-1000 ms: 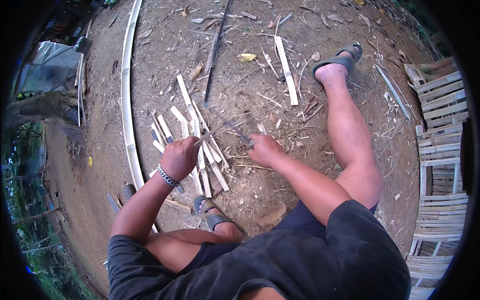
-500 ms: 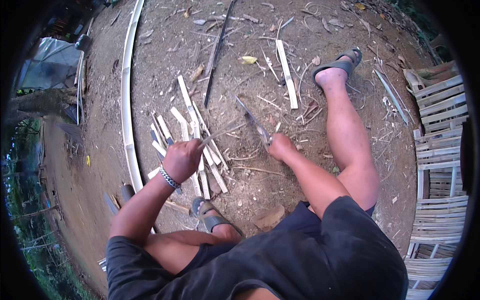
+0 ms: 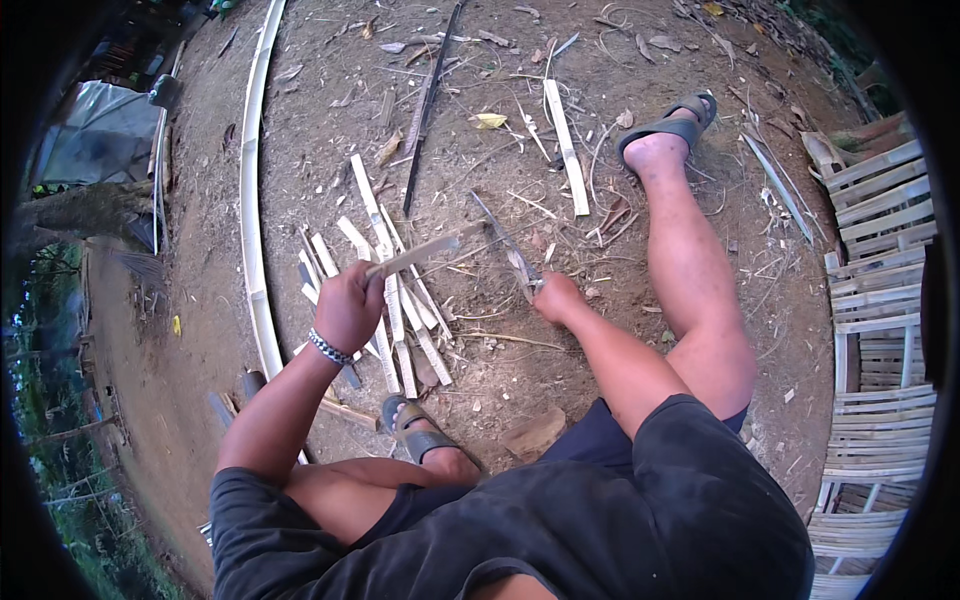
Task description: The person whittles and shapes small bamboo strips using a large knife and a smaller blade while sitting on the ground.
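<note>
From up here I see my left hand (image 3: 348, 305) closed in a full fist around the near end of a pale split bamboo stick (image 3: 420, 255), which runs from that fist up and to the right, its free end pointing toward the blade; its long axis is slanted, low at my left hand, higher toward the middle of the ground. My right hand (image 3: 556, 298) is wrapped shut on the handle of a long knife (image 3: 505, 250), whose dark blade runs up and left from the grip, so blade and stick converge near the stick's far tip, close together, though I cannot tell if they touch. The left hand is the nearer one to the stick, being on it. The stick looks flat, narrow, cream-coloured and dry, like the pile of cut bamboo pieces (image 3: 395, 320) lying on the bare dirt ground (image 3: 500, 400) just under and beside my left hand
</note>
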Demonstrator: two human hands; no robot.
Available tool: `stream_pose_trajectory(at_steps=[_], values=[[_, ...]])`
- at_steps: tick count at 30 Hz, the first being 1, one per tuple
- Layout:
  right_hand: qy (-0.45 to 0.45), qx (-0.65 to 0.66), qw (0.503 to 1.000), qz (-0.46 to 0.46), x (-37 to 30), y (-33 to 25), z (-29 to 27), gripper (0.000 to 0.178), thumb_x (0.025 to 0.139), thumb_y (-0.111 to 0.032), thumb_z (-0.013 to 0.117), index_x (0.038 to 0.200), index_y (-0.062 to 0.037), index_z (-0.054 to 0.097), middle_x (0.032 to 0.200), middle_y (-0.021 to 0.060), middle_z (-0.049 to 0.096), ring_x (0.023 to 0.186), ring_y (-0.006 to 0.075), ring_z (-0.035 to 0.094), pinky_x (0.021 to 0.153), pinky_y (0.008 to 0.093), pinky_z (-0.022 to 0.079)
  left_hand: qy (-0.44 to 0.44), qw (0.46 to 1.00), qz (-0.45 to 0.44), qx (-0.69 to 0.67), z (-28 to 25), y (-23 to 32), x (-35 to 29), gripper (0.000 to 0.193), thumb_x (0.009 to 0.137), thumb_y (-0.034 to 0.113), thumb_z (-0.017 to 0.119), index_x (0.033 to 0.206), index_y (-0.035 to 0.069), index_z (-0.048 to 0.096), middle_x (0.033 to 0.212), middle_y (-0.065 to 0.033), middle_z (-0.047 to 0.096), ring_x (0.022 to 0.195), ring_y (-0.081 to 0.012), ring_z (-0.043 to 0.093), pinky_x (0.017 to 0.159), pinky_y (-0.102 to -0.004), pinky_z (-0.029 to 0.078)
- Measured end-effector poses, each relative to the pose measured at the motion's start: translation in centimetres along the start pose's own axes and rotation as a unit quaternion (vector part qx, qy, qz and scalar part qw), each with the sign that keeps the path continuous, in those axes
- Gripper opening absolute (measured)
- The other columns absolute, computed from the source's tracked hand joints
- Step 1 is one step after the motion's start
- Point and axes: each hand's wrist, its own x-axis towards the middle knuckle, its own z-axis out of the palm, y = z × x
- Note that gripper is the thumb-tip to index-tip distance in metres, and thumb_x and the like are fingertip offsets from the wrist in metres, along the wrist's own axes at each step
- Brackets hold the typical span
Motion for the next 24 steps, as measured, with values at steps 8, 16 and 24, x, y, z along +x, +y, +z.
stream_pose_trajectory(at_steps=[8,16,24], values=[[0.004,0.041,0.999,0.001,-1.7,-2.9,-0.3,0.037,0.087,-0.016,0.063,0.121,-0.0012,0.068,0.111,0.0233,0.071,0.104,0.0381,0.069,0.090,0.0450,0.055,-0.079,0.948,-0.256,-0.175,-0.8,0.1,0.3,0.037,0.105,0.028,0.055,0.082,0.000,0.058,0.059,-0.0078,0.067,0.050,-0.0137,0.066,0.046,-0.0288,0.050],[-0.064,0.024,0.983,-0.168,-11.5,-14.6,-3.5,0.044,0.094,-0.013,0.060,0.138,-0.0056,0.057,0.117,0.0176,0.068,0.092,0.0291,0.069,0.083,0.0435,0.057,-0.137,0.957,-0.231,-0.106,-1.1,0.9,-0.7,0.044,0.105,0.032,0.052,0.080,-0.002,0.064,0.057,-0.0097,0.065,0.046,-0.0160,0.063,0.047,-0.0324,0.048],[-0.080,0.036,0.989,-0.122,-10.6,-14.4,-3.1,0.043,0.094,-0.010,0.054,0.136,-0.0095,0.058,0.100,0.0143,0.070,0.078,0.0222,0.067,0.063,0.0345,0.054,-0.032,0.986,-0.164,-0.029,0.9,-1.3,-1.8,0.044,0.099,0.028,0.056,0.072,-0.007,0.059,0.070,-0.0306,0.062,0.069,-0.0480,0.064,0.064,-0.0522,0.050]])
